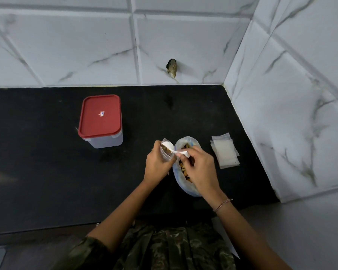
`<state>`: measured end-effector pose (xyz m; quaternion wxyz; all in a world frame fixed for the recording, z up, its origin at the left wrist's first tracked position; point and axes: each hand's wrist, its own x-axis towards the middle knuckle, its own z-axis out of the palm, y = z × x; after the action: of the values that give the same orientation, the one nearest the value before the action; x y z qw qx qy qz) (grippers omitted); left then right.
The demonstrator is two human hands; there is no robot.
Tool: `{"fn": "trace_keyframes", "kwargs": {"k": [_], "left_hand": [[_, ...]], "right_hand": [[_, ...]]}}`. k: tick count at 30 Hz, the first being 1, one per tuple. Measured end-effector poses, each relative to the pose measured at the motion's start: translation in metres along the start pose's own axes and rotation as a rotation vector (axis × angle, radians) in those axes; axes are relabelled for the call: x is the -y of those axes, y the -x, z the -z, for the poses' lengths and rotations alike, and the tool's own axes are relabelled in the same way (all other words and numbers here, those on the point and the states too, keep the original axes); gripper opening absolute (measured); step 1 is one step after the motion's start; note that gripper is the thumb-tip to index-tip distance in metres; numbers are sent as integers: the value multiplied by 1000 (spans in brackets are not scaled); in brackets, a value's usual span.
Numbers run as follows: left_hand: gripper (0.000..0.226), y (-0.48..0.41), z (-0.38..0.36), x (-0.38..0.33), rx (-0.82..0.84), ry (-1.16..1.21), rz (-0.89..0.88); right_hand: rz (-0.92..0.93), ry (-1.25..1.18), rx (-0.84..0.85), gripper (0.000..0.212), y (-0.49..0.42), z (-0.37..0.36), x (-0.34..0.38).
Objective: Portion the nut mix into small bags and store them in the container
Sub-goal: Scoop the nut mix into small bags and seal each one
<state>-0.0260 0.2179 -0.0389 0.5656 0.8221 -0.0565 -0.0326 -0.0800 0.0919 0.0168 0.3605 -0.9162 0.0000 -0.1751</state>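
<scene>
Container (101, 118), rectangular translucent plastic with red lid on, is being kept at left on black countertop (47, 172). Small clear plastic bag (166, 154) is being gripped by the left hand (157, 165); white plastic spoon (174, 150), being pinched by the right hand (198, 169), is being held at its mouth, just beside the large clear bag of nut mix (187, 189)

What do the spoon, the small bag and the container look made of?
Spoon: likely white plastic, smooth and matte. Small bag: thin clear plastic film, nuts showing through. Container: seemingly translucent plastic body under a red moulded lid.
</scene>
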Motion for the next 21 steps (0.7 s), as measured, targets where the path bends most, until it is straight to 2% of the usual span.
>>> {"fn": "trace_keyframes", "kwargs": {"k": [4, 7, 10, 13, 16, 18, 21], "left_hand": [[39, -1, 4, -3, -18, 30, 17], [38, 0, 7, -2, -31, 37, 7], [38, 1, 8, 0, -35, 40, -11], [36, 3, 11, -1, -50, 48, -18], [37, 6, 13, -5, -55, 48, -34], [38, 6, 14, -4, -52, 30, -45], [40, 7, 19, 2, -50, 4, -49]], "right_hand": [[304, 217, -5, 24, 11, -6, -11], [491, 462, 60, 34, 13, -5, -22], [538, 603, 102, 36, 14, -7, -28], [442, 602, 68, 23, 13, -3, -20], [307, 574, 63, 19, 11, -3, -8], [120, 384, 69, 12, 12, -7, -2], [-263, -8, 136, 9, 13, -10, 5]]}}
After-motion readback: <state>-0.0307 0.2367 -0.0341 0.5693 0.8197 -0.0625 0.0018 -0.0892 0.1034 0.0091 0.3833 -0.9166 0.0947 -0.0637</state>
